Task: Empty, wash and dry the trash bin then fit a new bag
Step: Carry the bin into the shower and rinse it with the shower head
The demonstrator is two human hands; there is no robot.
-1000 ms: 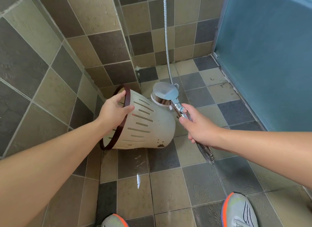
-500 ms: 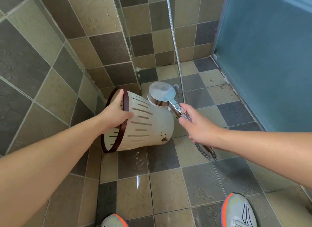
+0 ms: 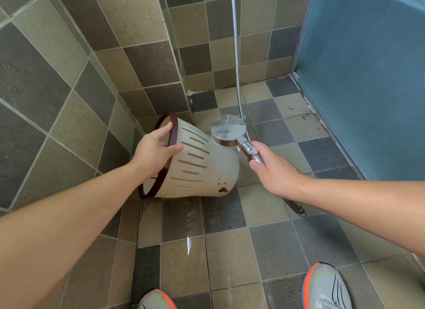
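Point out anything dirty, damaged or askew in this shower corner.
The cream slotted plastic trash bin with a dark brown rim lies tipped on its side, held at the rim by the left hand. Brown stains mark its wall near the base. The right hand grips the chrome shower head above it.

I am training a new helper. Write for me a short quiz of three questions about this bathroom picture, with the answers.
1. True or false: the trash bin stands upright.
2. Which hand holds the shower head?
3. The left hand grips the bin at: A) its rim, B) its base, C) its side slots.

Key
1. False: it lies tilted on its side on the tiled floor.
2. The right hand, by the handle.
3. A.
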